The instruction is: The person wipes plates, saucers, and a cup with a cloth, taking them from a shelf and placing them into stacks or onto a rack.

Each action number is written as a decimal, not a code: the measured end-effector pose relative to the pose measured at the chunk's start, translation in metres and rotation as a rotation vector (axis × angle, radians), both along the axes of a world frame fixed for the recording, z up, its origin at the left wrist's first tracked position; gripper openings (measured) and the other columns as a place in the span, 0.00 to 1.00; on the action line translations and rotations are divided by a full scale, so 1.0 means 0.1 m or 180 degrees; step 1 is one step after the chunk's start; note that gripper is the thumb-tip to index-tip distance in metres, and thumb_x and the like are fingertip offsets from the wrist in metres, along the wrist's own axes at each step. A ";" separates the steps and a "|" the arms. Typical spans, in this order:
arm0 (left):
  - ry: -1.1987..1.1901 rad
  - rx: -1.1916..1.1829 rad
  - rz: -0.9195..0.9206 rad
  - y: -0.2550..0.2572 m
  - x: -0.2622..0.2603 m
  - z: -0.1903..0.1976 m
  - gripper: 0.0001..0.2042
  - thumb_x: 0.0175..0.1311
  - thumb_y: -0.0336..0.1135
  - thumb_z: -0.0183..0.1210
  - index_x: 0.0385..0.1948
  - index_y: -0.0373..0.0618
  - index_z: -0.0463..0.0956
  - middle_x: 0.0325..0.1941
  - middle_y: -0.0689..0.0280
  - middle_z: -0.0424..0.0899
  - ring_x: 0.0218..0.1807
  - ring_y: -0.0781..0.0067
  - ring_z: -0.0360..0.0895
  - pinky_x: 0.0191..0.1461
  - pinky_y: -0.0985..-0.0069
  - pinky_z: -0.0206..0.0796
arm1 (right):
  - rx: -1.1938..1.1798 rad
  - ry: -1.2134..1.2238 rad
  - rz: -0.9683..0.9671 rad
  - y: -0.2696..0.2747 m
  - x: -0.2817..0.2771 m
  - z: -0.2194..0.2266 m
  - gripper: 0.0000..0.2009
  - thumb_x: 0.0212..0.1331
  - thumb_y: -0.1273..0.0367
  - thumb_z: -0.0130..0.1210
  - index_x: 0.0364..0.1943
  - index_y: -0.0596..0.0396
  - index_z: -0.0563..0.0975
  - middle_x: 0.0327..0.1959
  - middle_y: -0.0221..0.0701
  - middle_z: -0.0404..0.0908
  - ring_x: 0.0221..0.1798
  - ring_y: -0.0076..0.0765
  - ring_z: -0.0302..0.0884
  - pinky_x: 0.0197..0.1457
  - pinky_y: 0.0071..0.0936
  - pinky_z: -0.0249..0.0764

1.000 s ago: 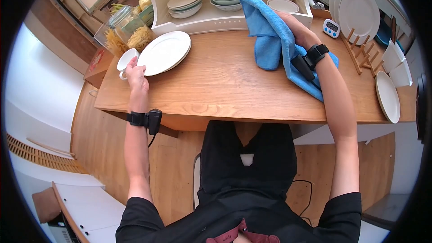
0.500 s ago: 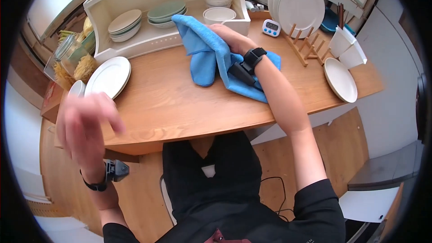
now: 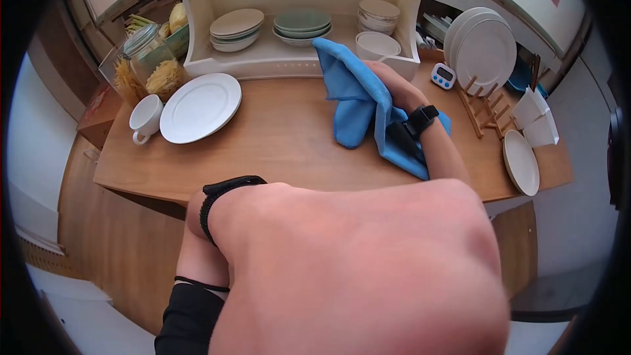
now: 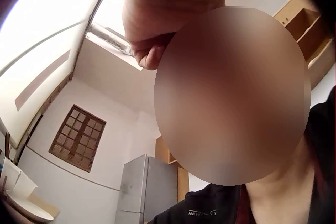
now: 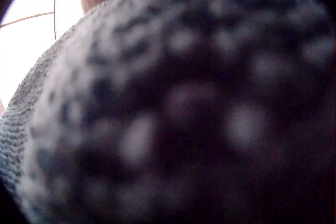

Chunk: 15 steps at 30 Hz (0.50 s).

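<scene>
My left hand (image 3: 368, 263), raised close to the head camera, blurs across the lower middle of the head view. In the left wrist view, part of that hand (image 4: 168, 19) shows beside a blurred face area, with its fingers mostly hidden. The right hand (image 3: 397, 85) grips a bunched blue cloth (image 3: 355, 121) over the table's right half; its fingertips are hidden. Cloth (image 5: 184, 103) nearly fills the right wrist view. At the table's left, a white cup (image 3: 146, 117) stands beside a white plate (image 3: 200, 108).
Stacked bowls and plates (image 3: 235, 25) sit in a white shelf (image 3: 302, 69) at the back. Pasta (image 3: 164, 79) and a jar are at left. A timer (image 3: 443, 76), wooden rack (image 3: 478, 115), large plates (image 3: 486, 52) and a small plate (image 3: 521, 163) stand at right.
The left hand has let go of the cup and risen close to the head camera. The right hand still holds the cloth at much the same place, while the head view has shifted.
</scene>
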<state>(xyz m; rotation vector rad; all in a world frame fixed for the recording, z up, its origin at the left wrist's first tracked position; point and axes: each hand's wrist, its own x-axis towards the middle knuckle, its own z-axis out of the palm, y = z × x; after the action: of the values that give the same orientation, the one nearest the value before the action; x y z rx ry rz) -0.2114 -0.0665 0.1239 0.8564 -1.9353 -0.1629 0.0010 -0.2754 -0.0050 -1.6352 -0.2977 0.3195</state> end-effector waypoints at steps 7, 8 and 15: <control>0.0051 -0.0031 -0.0074 0.11 0.17 -0.01 0.21 0.74 0.49 0.47 0.31 0.40 0.80 0.21 0.66 0.81 0.18 0.82 0.73 0.20 0.83 0.58 | -0.0219 0.0031 0.0025 -0.02 0.04 0.01 0.23 0.68 0.53 0.50 0.56 0.57 0.75 0.49 0.27 0.78 0.47 0.20 0.73 0.51 0.19 0.72; 0.0058 -0.0037 -0.0083 0.12 0.20 -0.01 0.21 0.74 0.49 0.47 0.31 0.40 0.80 0.21 0.66 0.81 0.18 0.82 0.73 0.20 0.84 0.58 | -0.0095 -0.0003 0.0029 0.00 0.02 0.00 0.23 0.69 0.54 0.50 0.56 0.57 0.75 0.49 0.27 0.78 0.47 0.20 0.73 0.51 0.19 0.72; 0.0182 -0.0352 -0.0054 0.02 0.10 -0.03 0.21 0.73 0.48 0.47 0.31 0.40 0.80 0.20 0.67 0.81 0.17 0.82 0.72 0.20 0.84 0.58 | 0.0144 0.0153 0.0010 -0.04 0.00 -0.01 0.23 0.69 0.57 0.49 0.59 0.59 0.73 0.52 0.27 0.77 0.49 0.20 0.73 0.54 0.19 0.71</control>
<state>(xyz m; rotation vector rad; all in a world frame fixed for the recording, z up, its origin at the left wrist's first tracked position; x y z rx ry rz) -0.2013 -0.0646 0.1212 0.7548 -1.8802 -0.0887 0.0015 -0.2791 -0.0061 -1.5804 -0.2695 0.3515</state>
